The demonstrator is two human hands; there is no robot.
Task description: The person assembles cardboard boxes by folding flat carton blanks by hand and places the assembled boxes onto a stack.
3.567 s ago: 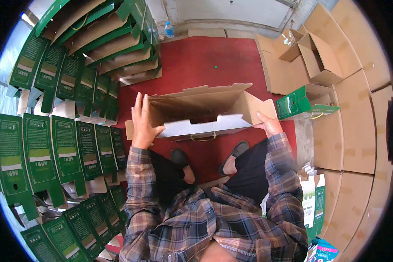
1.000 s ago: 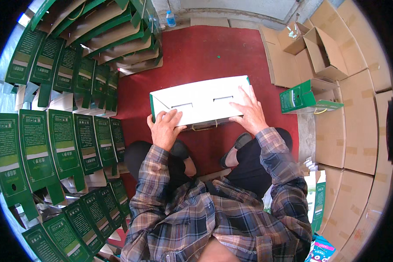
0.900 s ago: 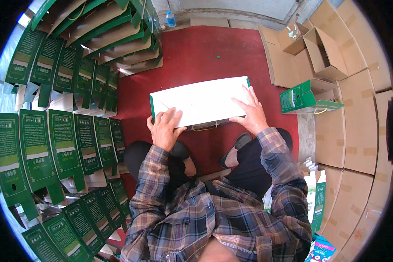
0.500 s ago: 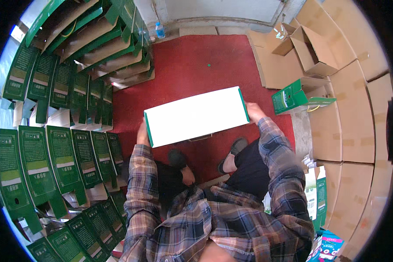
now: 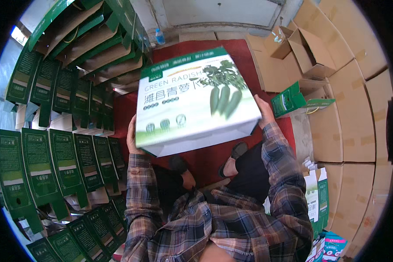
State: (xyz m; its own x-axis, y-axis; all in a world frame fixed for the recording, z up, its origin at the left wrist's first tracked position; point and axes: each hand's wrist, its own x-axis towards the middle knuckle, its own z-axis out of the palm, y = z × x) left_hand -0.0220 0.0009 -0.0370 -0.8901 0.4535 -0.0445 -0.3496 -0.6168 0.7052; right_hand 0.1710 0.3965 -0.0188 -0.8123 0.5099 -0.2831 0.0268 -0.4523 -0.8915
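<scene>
A white and green cardboard gift box (image 5: pixel 192 105) with pictures of green radishes on its broad face is held up in front of me, above the red carpet. My left hand (image 5: pixel 133 137) presses against its left end, and my right hand (image 5: pixel 265 111) grips its right end. The box tilts, so its printed face and the plain white near side (image 5: pixel 209 136) both show. Most of my fingers are hidden behind the ends of the box.
Rows of open green cartons (image 5: pixel 52 153) are stacked along my left. Brown cardboard boxes (image 5: pixel 353 113) form a wall on the right, with an opened brown carton (image 5: pixel 312 52) and a green box (image 5: pixel 288 99) beside it. A blue-capped bottle (image 5: pixel 160 36) stands at the far wall.
The box has turned between my hands: before, its plain white side faced up; now the printed radish face shows. Both hands have stayed at its ends.
</scene>
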